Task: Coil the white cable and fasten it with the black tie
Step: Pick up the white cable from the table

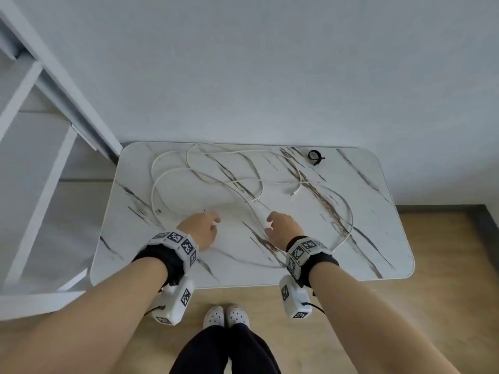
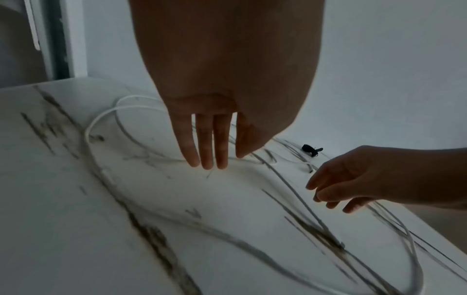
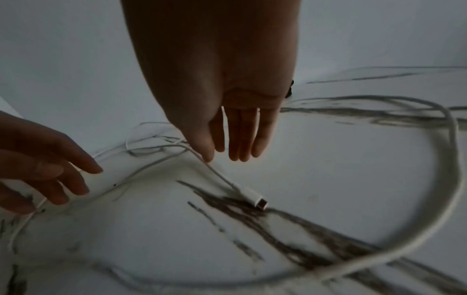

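The white cable (image 1: 152, 195) lies loose in several wide overlapping loops across the marble table (image 1: 383, 238). One connector end (image 3: 257, 202) rests on a dark vein near my right hand. The black tie (image 1: 316, 157), rolled into a small ring, sits at the back right, apart from both hands. My left hand (image 1: 205, 225) hovers over the near middle with its fingers (image 2: 206, 155) straight and pointing down, holding nothing. My right hand (image 1: 275, 225) is also open. Its thumb tip (image 3: 206, 156) sits right at a strand of cable; contact cannot be told.
A white shelf frame (image 1: 40, 157) stands left of the table, and a plain wall runs right behind it. The near edge of the table (image 1: 243, 286) is rounded. Wooden floor and my feet in white clogs (image 1: 225, 315) are below.
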`<control>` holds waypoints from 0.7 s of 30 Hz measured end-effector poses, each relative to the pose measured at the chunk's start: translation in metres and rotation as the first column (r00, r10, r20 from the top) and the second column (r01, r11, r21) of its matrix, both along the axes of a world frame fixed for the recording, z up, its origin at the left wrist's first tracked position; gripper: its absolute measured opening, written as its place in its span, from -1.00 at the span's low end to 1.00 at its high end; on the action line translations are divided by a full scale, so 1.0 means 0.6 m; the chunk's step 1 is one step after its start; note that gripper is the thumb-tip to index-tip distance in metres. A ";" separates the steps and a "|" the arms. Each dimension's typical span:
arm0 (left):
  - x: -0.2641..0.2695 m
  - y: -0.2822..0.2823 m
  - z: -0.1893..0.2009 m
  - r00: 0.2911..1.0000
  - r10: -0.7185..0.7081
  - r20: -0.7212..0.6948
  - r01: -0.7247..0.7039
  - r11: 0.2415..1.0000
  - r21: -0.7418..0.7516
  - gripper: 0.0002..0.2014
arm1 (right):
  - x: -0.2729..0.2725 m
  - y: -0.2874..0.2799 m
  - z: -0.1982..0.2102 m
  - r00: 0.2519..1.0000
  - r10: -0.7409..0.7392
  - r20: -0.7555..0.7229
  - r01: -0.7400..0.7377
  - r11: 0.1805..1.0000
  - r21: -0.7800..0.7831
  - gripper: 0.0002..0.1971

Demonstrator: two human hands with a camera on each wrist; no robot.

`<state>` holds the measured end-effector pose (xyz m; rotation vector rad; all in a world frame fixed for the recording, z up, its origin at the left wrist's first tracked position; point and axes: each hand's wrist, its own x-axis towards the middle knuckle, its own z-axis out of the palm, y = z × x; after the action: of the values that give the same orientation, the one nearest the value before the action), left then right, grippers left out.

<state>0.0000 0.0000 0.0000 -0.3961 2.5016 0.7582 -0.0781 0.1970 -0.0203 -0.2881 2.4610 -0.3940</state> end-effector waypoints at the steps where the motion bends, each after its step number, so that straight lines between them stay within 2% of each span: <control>1: 0.001 0.000 -0.008 1.000 -0.002 0.019 0.002 1.000 0.009 -0.66 | -0.001 -0.001 -0.007 1.000 -0.017 0.008 0.017 1.000 0.010 -0.67; 6: 0.008 0.005 -0.037 0.999 0.019 0.029 -0.022 0.994 0.103 -0.67 | -0.001 -0.008 -0.037 0.998 -0.070 -0.005 0.070 0.997 0.016 -0.73; 12: 0.005 0.009 -0.048 0.999 0.035 -0.009 -0.032 0.982 0.184 -0.71 | -0.007 -0.014 -0.047 0.997 -0.079 0.024 0.080 0.995 -0.053 -0.73; 18: 0.004 0.009 -0.025 0.998 0.049 0.027 -0.054 0.975 0.216 -0.72 | -0.001 -0.024 -0.010 0.994 -0.104 0.046 0.112 0.962 -0.251 -0.86; 21: -0.001 0.004 -0.001 0.984 0.176 0.038 -0.179 0.926 0.332 -0.79 | 0.004 -0.032 0.029 0.989 -0.124 0.081 0.145 0.920 -0.365 -0.90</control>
<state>-0.0005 0.0024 -0.0007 -0.5045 2.2901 1.2282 -0.0759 0.1779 -0.0027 -0.2579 2.3453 -0.9191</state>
